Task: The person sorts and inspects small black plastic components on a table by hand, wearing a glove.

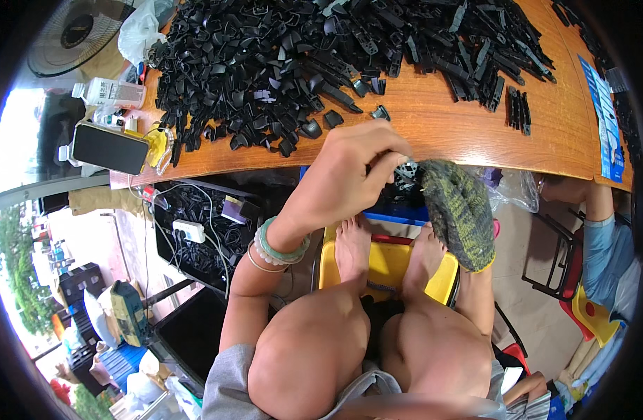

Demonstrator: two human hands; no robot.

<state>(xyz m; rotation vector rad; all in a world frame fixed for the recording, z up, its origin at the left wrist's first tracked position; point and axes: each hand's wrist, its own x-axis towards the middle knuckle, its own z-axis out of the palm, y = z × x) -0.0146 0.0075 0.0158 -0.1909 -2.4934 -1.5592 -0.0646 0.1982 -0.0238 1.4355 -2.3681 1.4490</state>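
Observation:
My left hand (356, 171), bare with a jade-coloured bangle at the wrist, is closed in a pinch just in front of the table edge. A small black plastic part (407, 170) with a pale glint shows between its fingertips and my right hand. My right hand (460, 213) wears a dark grey and yellow-green knitted glove, its fingers curled around the other end of the part; their tips are partly hidden. Below both hands is a blue bin (398, 218) with dark pieces in it. A large heap of black plastic parts (265, 77) covers the table beyond.
On the wooden table (433, 143) lie a small row of black strips (519, 110) and a blue printed sheet (601, 119). A phone (110, 148) stands at the left. A black crate (195, 231) of parts and a power strip (188, 229) are below. Another person's arm (600, 203) is at right.

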